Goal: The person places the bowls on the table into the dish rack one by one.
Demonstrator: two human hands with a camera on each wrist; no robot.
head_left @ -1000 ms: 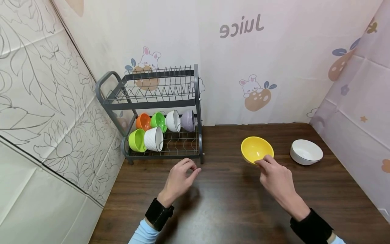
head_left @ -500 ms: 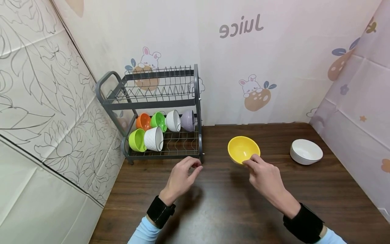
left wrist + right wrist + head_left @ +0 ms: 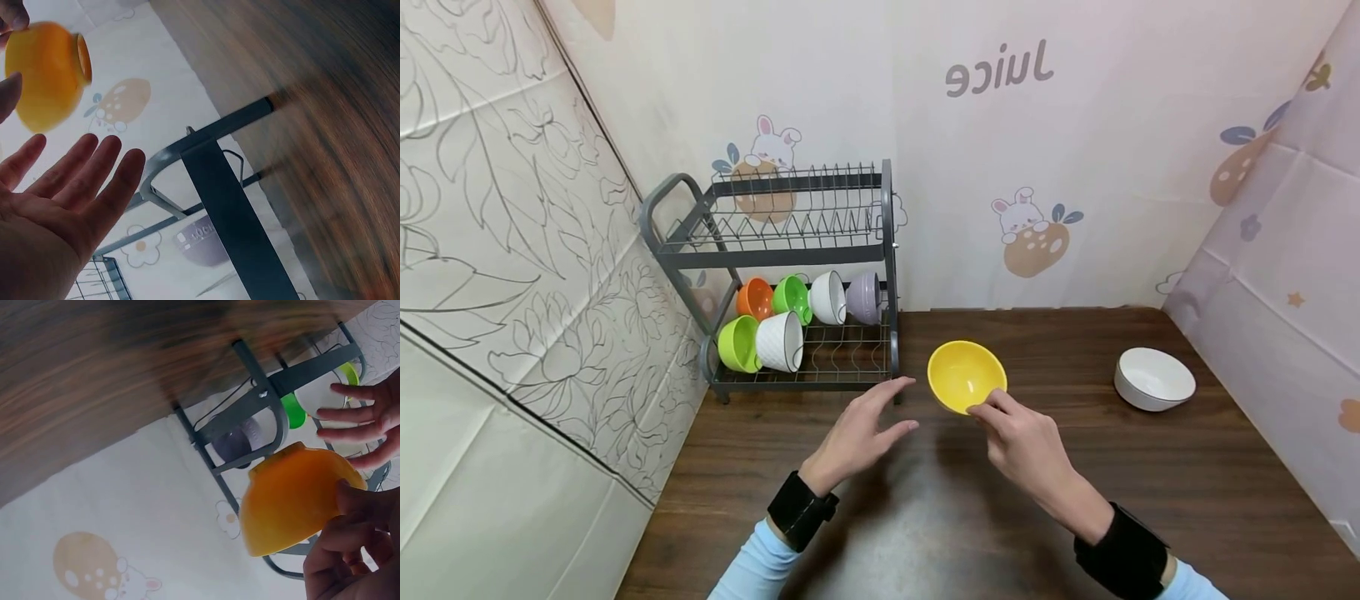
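My right hand (image 3: 1026, 446) pinches the near rim of a yellow bowl (image 3: 962, 375) between thumb and fingers. The bowl hangs above the table, its mouth tilted toward the head camera; in the right wrist view its orange-looking outside (image 3: 294, 494) and foot ring show. To its left, my left hand (image 3: 859, 437) has spread, fairly straight fingers and holds nothing. In the left wrist view those fingers (image 3: 87, 181) point toward the bowl with a gap between. The left hand is just in front of a dark grey two-tier dish rack (image 3: 775, 258).
On the rack's lower tier sit tilted bowls: orange (image 3: 755, 298), green (image 3: 792, 298), white (image 3: 827, 297), purple (image 3: 863, 297), lime (image 3: 739, 343) and white textured (image 3: 779, 342). A white bowl (image 3: 1153, 379) stands at the right of the wooden table (image 3: 1210, 500). Printed curtains (image 3: 1112, 150) enclose the back and sides.
My right hand has carried the yellow bowl leftward across the table toward the left hand. The left hand's fingers have straightened and spread, and it has shifted slightly right.
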